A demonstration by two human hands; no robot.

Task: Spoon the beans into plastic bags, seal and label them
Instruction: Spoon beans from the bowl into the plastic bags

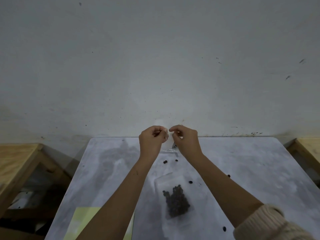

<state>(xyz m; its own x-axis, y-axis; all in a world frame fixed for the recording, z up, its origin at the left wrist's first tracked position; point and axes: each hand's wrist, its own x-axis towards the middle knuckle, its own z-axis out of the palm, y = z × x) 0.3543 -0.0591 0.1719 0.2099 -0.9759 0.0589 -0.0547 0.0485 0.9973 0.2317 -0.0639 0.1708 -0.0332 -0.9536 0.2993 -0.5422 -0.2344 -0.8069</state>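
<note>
Beans (176, 200) sat dark and heaped in the lower half of a filled bag (166, 181), which lay flat on the bench (251, 161) near the person, between the two forearms. It was probably set aside there to leave both hands free for the next one. A few loose beans (165, 161) lay scattered on the bench around it.

Farther off, at the far edge of the bench, a second clear bag (168, 148) hung upright between the hands, lifted off the surface. Held that way, its mouth faced up, likely so the top could be parted or pressed closed; which of the two could not be told.

The left hand (152, 141) and right hand (186, 141) were close together, each gripping a top corner. The left fingers (158, 130) were curled in tight, pinching the plastic. The right fingers (174, 129) were bent, thumb and forefinger nipped on the bag's edge.

A yellow sheet (81, 217) lay near left, partly under the left forearm, perhaps for labels.
</note>
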